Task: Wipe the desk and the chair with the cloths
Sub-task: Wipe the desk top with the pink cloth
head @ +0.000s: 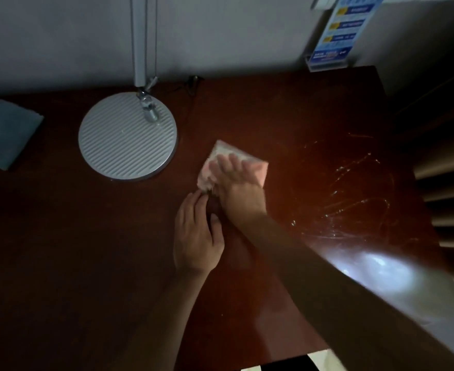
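A folded pink cloth (258, 167) lies on the dark red-brown desk (86, 250), just right of the lamp base. My right hand (237, 178) lies flat on top of it, fingers straight and pressing down. Beside that wrist, my left hand (196, 236) rests on the desk with its fingertips touching the cloth's near corner. A second, blue cloth (5, 132) lies folded at the desk's far left. Wet streaks (359, 188) shine on the desk to the right of the pink cloth.
A round silver lamp base (128, 136) with its upright pole (140, 41) stands left of the pink cloth. A blue leaflet stand (332, 36) sits at the back right against the wall. A slatted wooden chair back (448, 183) shows beyond the desk's right edge.
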`<state>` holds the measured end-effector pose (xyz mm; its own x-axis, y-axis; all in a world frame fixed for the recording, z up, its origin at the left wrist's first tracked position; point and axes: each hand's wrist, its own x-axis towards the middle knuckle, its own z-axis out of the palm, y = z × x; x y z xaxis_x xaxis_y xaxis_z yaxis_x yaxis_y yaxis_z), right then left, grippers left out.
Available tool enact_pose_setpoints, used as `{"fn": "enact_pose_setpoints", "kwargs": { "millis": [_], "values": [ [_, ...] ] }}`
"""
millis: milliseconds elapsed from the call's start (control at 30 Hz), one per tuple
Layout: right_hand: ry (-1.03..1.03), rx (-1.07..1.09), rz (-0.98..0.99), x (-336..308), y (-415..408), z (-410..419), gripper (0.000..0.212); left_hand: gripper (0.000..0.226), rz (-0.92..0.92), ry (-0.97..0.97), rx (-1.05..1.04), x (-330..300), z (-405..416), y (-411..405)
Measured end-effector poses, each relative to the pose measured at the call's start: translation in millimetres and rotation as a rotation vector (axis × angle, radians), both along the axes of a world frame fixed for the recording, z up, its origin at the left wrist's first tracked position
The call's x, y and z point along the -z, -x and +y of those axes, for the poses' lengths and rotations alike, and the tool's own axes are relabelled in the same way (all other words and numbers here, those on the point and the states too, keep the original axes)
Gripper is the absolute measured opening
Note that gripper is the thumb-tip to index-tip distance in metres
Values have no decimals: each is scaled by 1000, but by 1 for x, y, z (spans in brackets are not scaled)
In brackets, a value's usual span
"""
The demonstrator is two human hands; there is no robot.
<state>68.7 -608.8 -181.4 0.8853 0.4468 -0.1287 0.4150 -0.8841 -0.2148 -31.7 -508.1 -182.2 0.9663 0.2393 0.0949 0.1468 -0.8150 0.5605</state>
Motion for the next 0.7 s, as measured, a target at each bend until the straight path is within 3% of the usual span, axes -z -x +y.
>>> {"fn": "enact_pose_setpoints", "kwargs": {
  "millis": [133,267,333,433,533,600,700],
  "values": [
    [-54,309,-70,0,-35,-61,45,41,-2,-22,-12,4,-1,0],
    [-91,519,-103,-7,-7,-86,43,41,13,-27,-21,4,-1,1],
    [-71,494,-107,-9,26,-67,43,40,-1,-29,-7,4,-2,1],
    [-56,212,-83,-4,66,-24,44,38,-27,-49,4,4,-1,0],
    [-2,22,-38,0,40,-14,49,40,-15,-34,-2,4,-1,0],
    [89,73,-15,-2,1,-36,51,40,-16,-27,-10,4,-2,-1],
    [104,325,-23,-5,-27,-82,50,39,-7,-30,-12,7,-1,0]
  ]
}}
